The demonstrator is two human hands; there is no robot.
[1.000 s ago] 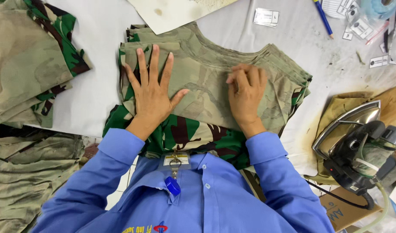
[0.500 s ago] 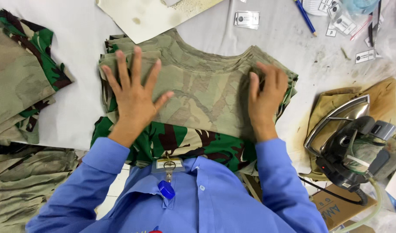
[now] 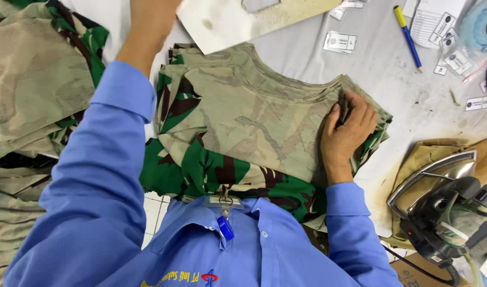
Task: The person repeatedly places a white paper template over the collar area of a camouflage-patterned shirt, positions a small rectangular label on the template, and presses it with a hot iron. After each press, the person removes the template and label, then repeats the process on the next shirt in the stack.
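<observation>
**Left arm lifts off the shirt toward the card**

Since the earlier frames the left hand [image 3: 148,16] has left the shirt [image 3: 243,122] and reached to the far edge by the stained card [image 3: 238,21]; its grasp cannot be told. The right hand [image 3: 349,133], fingers bent, pinches the shirt's right fold, keeping it flat mid-table. An iron [image 3: 445,207] rests at the right edge of the grey, stained table [image 3: 381,74].
</observation>
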